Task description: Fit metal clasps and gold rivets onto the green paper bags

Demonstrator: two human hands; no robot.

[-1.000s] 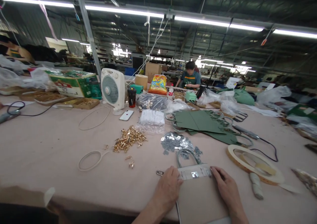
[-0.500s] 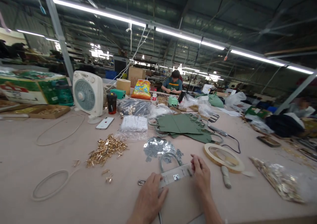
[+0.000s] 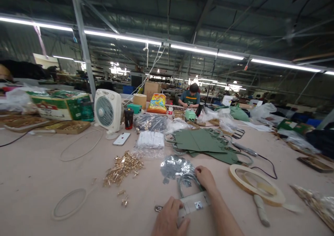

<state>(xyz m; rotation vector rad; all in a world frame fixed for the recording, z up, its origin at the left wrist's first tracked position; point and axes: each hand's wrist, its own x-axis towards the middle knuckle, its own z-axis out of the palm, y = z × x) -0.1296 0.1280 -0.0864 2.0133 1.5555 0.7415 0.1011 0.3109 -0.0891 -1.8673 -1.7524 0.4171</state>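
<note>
Fingers of the right hand [image 3: 206, 178] have left the handled panel [image 3: 191, 205] for the metal plates [image 3: 174, 167]; whether they pinch one is unclear. The left hand [image 3: 169, 218], spread, rests on the panel atop the counter [image 3: 100, 206]; work there seems paused.

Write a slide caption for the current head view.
Left hand on a handled panel, right hand at the edge of a silvery pile, gold-coloured pieces heaped nearby.
</note>
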